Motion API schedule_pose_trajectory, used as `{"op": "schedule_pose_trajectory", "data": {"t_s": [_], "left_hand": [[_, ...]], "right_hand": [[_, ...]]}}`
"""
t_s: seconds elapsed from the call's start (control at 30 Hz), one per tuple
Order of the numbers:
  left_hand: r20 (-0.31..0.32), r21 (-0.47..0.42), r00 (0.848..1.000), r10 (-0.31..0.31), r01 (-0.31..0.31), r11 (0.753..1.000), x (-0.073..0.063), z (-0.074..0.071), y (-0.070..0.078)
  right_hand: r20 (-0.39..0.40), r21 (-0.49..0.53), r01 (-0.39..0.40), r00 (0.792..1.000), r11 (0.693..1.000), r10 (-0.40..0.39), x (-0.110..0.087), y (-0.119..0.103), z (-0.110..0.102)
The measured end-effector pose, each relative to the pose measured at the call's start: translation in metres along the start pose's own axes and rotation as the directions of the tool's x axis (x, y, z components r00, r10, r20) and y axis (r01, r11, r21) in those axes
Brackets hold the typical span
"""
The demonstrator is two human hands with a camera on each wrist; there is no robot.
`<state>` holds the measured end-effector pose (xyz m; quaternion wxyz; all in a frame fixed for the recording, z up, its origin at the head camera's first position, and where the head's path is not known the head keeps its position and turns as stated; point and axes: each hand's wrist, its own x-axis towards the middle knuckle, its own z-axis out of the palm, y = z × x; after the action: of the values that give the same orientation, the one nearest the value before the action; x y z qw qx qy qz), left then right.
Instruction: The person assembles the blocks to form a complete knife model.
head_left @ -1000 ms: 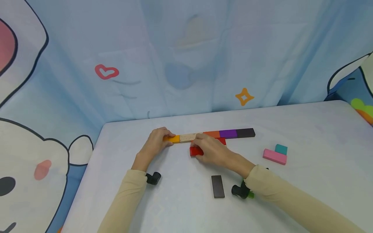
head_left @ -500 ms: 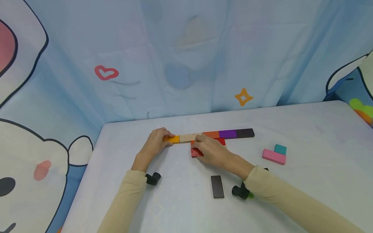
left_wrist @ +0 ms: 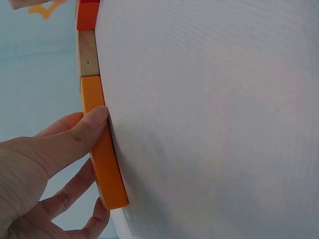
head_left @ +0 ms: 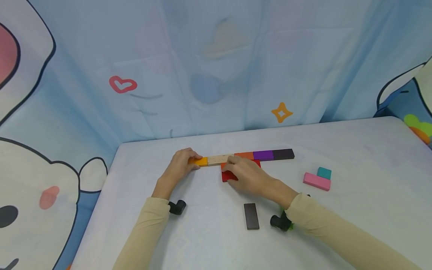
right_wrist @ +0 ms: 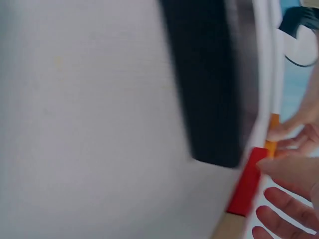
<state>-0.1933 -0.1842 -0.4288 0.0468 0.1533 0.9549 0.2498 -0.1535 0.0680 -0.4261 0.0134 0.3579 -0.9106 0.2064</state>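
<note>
My left hand pinches an orange-yellow wooden block, thumb on its front face and fingers behind. This block ends a straight row with a bare wood block, an orange block, a purple block and a black block. In front of the row my right hand holds a red block between thumb and fingers. The hand covers much of the red; more red shows beyond the knuckles. In the right wrist view, bare wood adjoins the red block's near end.
A dark grey block lies nearer me and looms large in the right wrist view. At right, a pink block lies against a teal block. Something green is partly hidden under the right wrist. A blue curtain hangs behind the table.
The red block under my right hand has moved slightly right and back, closing up to the red behind it. My left hand stays on the orange-yellow block.
</note>
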Motion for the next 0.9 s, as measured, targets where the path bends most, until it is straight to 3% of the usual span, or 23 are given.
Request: {"op": "schedule_pose_trajectory", "data": {"t_s": [0.17, 0.3, 0.47, 0.67, 0.77, 0.9], "left_hand": [[-0.009, 0.001, 1.0, 0.008, -0.008, 1.0, 0.0, 0.0, 0.0], [-0.015, -0.004, 1.0, 0.014, -0.014, 1.0, -0.001, 0.001, 0.0], [-0.013, -0.002, 1.0, 0.021, -0.021, 1.0, 0.0, 0.002, -0.001], [-0.01, -0.004, 1.0, 0.023, -0.023, 1.0, 0.0, 0.0, -0.001], [-0.008, -0.003, 1.0, 0.023, -0.023, 1.0, 0.0, 0.0, 0.0], [-0.007, -0.004, 1.0, 0.024, -0.024, 1.0, 0.0, 0.0, -0.001]], "right_hand": [[-0.006, 0.102, 0.0, 1.0, 0.995, 0.0, -0.006, -0.001, -0.019], [0.046, 0.117, 0.088, 0.995, 0.989, -0.094, -0.017, -0.004, -0.035], [0.186, 0.118, 0.211, 0.955, 0.97, -0.23, -0.04, -0.007, -0.045], [0.349, 0.141, 0.222, 0.901, 0.965, -0.258, -0.065, -0.01, -0.04], [0.391, 0.144, 0.205, 0.887, 0.968, -0.246, -0.074, -0.009, -0.036], [0.377, 0.125, 0.226, 0.89, 0.966, -0.257, -0.082, -0.007, -0.03]]}}
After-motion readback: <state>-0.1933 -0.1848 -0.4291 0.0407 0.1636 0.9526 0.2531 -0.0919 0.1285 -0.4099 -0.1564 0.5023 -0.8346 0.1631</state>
